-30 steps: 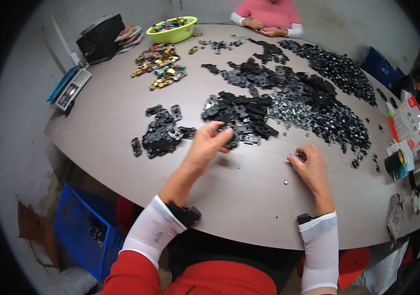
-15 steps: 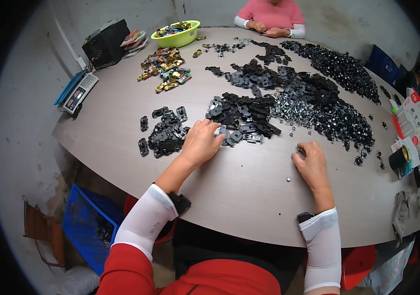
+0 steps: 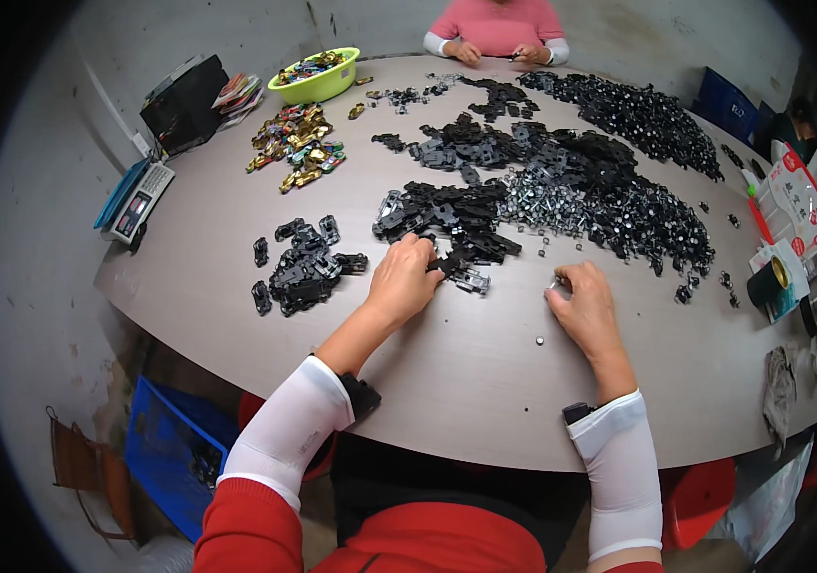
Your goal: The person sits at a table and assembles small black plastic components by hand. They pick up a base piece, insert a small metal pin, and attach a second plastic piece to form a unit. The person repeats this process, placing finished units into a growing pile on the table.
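While the left hand (image 3: pixel 407 279) lies curled on the near edge of the heap of flat black plastic clips (image 3: pixel 447 222) — fingertips touching them — the right hand (image 3: pixel 584 304) pinches a small silvery metal piece (image 3: pixel 556 283) well to the right on the grey bench (image 3: pixel 447 382)

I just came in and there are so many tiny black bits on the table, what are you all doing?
A person sits at a big round table spread with small black parts. Their left hand reaches into the near pile of black parts, and their right hand pinches a little shiny piece. A smaller sorted heap lies to the left. Another person in pink works at the far side.
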### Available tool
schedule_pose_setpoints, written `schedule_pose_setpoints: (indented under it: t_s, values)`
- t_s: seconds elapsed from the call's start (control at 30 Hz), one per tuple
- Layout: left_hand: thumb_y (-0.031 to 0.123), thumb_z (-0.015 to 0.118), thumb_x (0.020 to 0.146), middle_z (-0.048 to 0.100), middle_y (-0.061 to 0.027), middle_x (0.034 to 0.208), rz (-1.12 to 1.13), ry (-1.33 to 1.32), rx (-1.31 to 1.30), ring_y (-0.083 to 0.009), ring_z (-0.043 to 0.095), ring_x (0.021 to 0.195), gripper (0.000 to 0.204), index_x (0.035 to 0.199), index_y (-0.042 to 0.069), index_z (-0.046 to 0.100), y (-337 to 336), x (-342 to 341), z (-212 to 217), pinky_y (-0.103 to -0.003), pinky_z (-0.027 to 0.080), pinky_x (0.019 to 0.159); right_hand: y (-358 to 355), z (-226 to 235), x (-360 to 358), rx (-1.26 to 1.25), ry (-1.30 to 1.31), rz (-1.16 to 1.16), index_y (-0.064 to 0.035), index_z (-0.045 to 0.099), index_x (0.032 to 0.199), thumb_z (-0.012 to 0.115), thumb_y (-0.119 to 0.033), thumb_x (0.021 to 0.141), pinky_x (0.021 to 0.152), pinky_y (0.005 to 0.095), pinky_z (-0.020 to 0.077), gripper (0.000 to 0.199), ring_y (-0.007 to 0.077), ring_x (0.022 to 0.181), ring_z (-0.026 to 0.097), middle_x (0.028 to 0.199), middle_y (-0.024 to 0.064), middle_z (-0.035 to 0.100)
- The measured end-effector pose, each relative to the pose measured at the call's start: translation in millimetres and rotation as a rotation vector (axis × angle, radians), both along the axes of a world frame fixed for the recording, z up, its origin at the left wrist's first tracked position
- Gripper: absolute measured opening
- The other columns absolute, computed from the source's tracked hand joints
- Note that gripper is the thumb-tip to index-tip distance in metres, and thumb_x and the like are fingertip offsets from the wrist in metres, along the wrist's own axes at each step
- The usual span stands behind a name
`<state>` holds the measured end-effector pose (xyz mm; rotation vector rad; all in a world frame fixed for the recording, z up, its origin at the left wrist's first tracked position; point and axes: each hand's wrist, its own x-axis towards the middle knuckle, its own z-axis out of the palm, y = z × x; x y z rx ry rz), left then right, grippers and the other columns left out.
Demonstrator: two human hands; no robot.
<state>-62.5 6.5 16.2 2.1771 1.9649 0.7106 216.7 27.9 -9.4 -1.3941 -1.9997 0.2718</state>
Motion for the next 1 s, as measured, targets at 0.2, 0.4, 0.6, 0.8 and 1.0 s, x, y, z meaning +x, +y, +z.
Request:
schedule_pose_setpoints:
  t_s: [0.2, 0.4, 0.6, 0.8, 1.0]
  values:
    - [0.004, 0.069, 0.080, 0.066, -0.0154, 0.085, -0.061, -0.414, -0.052, -0.0329, 0.064, 0.083, 0.012, 0.087, -0.001, 0.061, -3.2, 25.7, 1.7, -0.040, 0.051, 0.072, -6.2, 13.5, -12.0, 0.025, 0.228, 0.219, 0.0006, 0.066, 0.101, 0.074, -0.007, 0.074, 0.079, 0.0363, 0.0504, 0.030, 0.0285, 0.089, 0.062, 0.094, 0.0135, 0.064]
    - [0.005, 0.070, 0.079, 0.060, -0.0079, 0.089, -0.397, 0.093, 0.031, -0.0303, 0.060, 0.088, 0.012, 0.088, 0.003, 0.063, -26.4, 46.1, 5.4, -0.040, 0.050, 0.078, -11.0, 14.6, -15.9, -0.053, 0.273, 0.239, 0.0011, 0.066, 0.103, 0.073, -0.009, 0.076, 0.069, 0.0339, 0.0524, 0.030, 0.0258, 0.081, 0.065, 0.094, 0.0136, 0.065]
    - [0.006, 0.070, 0.080, 0.060, -0.0102, 0.094, -0.423, -0.002, 0.033, -0.0297, 0.057, 0.094, 0.017, 0.096, 0.004, 0.064, -38.0, 49.7, 12.2, -0.041, 0.048, 0.080, -10.6, 14.7, -14.5, -0.063, 0.257, 0.249, 0.0012, 0.065, 0.103, 0.072, -0.009, 0.077, 0.069, 0.0339, 0.0525, 0.029, 0.0254, 0.079, 0.065, 0.092, 0.0136, 0.065]
    - [0.006, 0.071, 0.079, 0.061, -0.0119, 0.094, -0.445, 0.068, 0.040, -0.0303, 0.059, 0.090, 0.018, 0.095, 0.002, 0.063, -30.0, 51.1, 6.4, -0.037, 0.050, 0.077, -16.7, 25.5, -18.3, -0.082, 0.290, 0.327, 0.0006, 0.065, 0.104, 0.072, -0.006, 0.076, 0.071, 0.0340, 0.0524, 0.030, 0.0255, 0.082, 0.065, 0.093, 0.0135, 0.065]
    - [0.005, 0.065, 0.085, 0.062, -0.0054, 0.094, -0.146, -0.984, -0.430, -0.0145, 0.063, 0.084, 0.015, 0.097, 0.003, 0.056, -11.4, 48.4, 10.7, -0.032, 0.056, 0.071, -20.1, 33.2, -20.0, 0.040, 0.311, 0.369, -0.0005, 0.065, 0.108, 0.075, -0.005, 0.074, 0.075, 0.0320, 0.0526, 0.036, 0.0225, 0.083, 0.064, 0.094, 0.0112, 0.065]
